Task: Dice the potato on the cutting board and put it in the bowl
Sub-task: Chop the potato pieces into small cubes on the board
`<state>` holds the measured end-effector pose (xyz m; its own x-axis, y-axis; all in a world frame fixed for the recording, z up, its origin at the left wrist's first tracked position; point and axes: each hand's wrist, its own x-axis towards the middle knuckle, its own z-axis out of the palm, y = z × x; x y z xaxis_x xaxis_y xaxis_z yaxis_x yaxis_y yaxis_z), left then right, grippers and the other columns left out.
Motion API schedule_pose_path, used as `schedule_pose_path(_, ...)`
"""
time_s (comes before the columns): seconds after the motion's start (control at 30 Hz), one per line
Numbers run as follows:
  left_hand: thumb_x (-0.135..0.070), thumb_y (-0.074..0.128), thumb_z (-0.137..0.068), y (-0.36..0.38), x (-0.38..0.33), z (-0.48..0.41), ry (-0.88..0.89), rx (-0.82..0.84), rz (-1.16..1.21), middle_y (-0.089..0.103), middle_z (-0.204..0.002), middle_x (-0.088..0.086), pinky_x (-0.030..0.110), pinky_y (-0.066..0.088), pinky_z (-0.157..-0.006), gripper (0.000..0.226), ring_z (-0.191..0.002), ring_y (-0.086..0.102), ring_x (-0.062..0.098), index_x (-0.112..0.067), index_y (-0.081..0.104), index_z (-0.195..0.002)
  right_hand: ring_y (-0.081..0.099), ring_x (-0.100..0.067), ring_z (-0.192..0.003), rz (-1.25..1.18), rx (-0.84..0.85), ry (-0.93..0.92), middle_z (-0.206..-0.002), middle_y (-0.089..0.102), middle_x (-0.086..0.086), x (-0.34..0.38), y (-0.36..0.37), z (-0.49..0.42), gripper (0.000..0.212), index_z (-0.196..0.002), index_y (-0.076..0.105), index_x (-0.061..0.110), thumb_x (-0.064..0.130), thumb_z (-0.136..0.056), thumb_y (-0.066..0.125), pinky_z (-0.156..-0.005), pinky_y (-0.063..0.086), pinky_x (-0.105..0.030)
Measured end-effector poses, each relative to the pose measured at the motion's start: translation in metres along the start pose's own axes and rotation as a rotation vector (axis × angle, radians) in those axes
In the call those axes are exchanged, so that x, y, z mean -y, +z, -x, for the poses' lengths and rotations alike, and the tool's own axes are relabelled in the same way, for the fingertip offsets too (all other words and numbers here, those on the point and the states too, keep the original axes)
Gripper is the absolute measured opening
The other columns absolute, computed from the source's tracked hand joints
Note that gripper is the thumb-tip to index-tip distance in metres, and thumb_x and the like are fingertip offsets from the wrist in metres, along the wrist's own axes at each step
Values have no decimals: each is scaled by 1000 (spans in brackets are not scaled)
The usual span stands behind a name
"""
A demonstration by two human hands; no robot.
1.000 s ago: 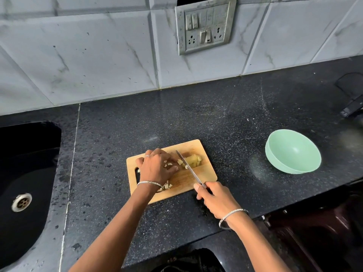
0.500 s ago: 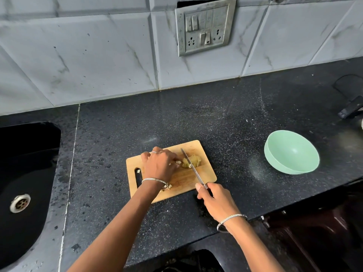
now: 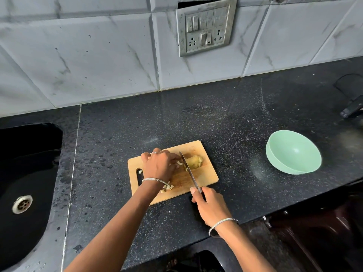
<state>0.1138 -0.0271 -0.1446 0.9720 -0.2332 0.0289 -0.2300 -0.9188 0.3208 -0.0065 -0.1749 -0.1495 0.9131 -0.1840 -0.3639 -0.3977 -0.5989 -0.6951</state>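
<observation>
A wooden cutting board [image 3: 206, 176] lies on the black counter. On it is a partly cut potato [image 3: 195, 161]. Small diced pieces [image 3: 168, 187] lie near my left wrist, and a few more [image 3: 179, 163] sit beside the blade. My left hand [image 3: 159, 165] curls over the cut end of the potato, left of the blade. My right hand [image 3: 210, 207] grips the knife handle at the board's near edge. The knife blade [image 3: 189, 172] lies across the potato. A mint-green bowl [image 3: 293, 152] stands to the right, with nothing visible inside it.
A black sink [image 3: 27, 169] with a metal drain [image 3: 22, 204] is sunk into the counter at the left. A dark object [image 3: 351, 110] lies at the far right edge. The tiled wall carries a switch panel [image 3: 204, 26]. The counter's front edge runs just behind my right wrist.
The knife keeps working at the same spot on the potato, its blade shifted slightly. My left hand has edged a little toward the blade. The bowl and the board stay put.
</observation>
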Motion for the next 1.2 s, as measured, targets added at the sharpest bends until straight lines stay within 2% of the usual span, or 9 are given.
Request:
schedule_pose_path(0.2,-45,65,-83,-4,4,-9,48,20,-103,68,-98,-15,41,21,-89,16,-105,49,13,-41,71,-98,63,-21,-88,31,0,5,-90,70,5,1,7,-1,41,-90,64,18,52,-98,40,-81,49,-38)
schedule_pose_path(0.47,-47,70,-78,0,6,0,-45,-24,-56,69,-91,-15,39,18,-83,16,-103,49,14,-34,72,-88,63,-25,-92,101,-1,8,-94,70,1,3,13,-2,44,-92,62,20,56,-97,38,-78,47,-37)
schedule_pose_path(0.63,-37,74,-76,1,8,0,-63,-43,-1,67,-89,-11,42,30,-89,8,-101,49,17,-34,74,-83,63,-27,-90,140,10,13,-94,70,-1,9,15,-2,43,-95,61,19,54,-97,37,-76,46,-37)
schedule_pose_path(0.9,-35,75,-76,-1,8,-1,-82,-49,27,67,-90,-13,39,25,-83,5,-98,47,16,-34,74,-81,62,-33,-91,204,16,33,-97,64,-9,18,16,1,39,-93,54,18,50,-100,33,-67,38,-35)
schedule_pose_path(1.0,-36,76,-75,-2,7,0,-83,-52,39,66,-90,-14,39,23,-83,6,-100,46,16,-34,74,-80,61,-33,-92,186,50,56,-99,62,-11,26,18,-1,37,-90,51,19,49,-101,32,-69,41,-35)
schedule_pose_path(1.07,-36,77,-74,-1,8,0,-93,-50,71,65,-88,-15,39,26,-85,6,-100,46,15,-34,73,-78,61,-32,-91,180,68,74,-99,62,-10,29,18,-4,38,-90,52,18,49,-101,32,-72,45,-35)
schedule_pose_path(1.2,-33,77,-75,4,11,2,-115,-54,121,61,-86,-14,45,33,-89,6,-97,44,16,-33,71,-73,61,-30,-88,180,91,78,-99,62,-9,31,15,-8,40,-91,54,17,49,-101,33,-70,42,-33)
